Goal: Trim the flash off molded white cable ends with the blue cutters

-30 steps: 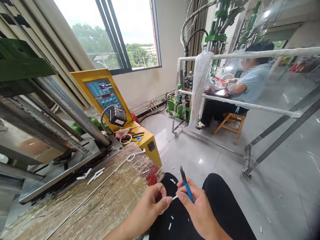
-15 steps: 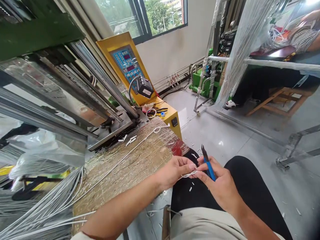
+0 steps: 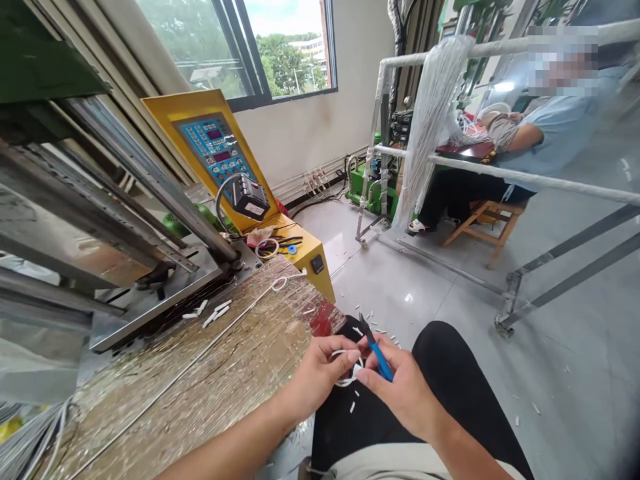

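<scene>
My left hand (image 3: 320, 372) and my right hand (image 3: 397, 387) meet over my lap, both pinching a thin white cable (image 3: 347, 381) curled into a small loop between them. A pair of blue-handled cutters (image 3: 376, 349) is tucked in my right hand as well, its dark tip pointing up and away. Short white cable offcuts lie on my black trousers (image 3: 450, 373) below the hands.
A taped worktop (image 3: 210, 373) to my left carries a long white cable (image 3: 200, 353). Behind it stand a machine bed and a yellow control box (image 3: 220, 160). A bundle of white cables (image 3: 430, 120) hangs on a metal rack. Beyond it a seated person (image 3: 525, 147) works.
The camera has swung up and to the right. The white cable between my hands is now curled into a loop instead of lying nearly straight.
</scene>
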{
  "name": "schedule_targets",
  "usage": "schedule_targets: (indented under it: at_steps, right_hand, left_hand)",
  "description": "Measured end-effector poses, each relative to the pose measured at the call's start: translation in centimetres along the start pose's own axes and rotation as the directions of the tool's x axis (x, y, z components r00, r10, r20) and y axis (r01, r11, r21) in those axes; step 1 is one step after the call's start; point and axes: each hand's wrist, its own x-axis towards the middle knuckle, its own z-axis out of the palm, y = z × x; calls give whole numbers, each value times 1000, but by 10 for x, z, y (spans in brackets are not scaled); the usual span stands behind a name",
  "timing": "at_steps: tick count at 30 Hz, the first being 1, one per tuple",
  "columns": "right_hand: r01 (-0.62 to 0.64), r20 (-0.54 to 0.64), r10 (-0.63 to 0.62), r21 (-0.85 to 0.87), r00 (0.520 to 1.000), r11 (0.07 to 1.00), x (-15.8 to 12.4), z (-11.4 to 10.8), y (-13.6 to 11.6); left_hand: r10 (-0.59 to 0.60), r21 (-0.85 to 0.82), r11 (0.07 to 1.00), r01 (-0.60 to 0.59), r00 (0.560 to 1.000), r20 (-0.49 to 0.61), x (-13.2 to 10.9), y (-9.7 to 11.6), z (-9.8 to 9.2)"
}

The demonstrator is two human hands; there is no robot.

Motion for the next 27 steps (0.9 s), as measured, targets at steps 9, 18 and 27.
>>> schedule_targets:
  at_steps: [9,18,27]
  right_hand:
    - [-77,-153,48,-185,987,980,2,13,20]
    - [32,-79,-32,5,996,999,-4,17,33]
    - [460,-27,-557,-533,830,711,-11,22,22]
  left_hand:
    - [77,20,997,-80,990,122,3,-10,4]
    - [76,-73,993,-89,983,-168,7,-11,-2]
    - [-268,-427,866,259,963,40,11,-10,-4]
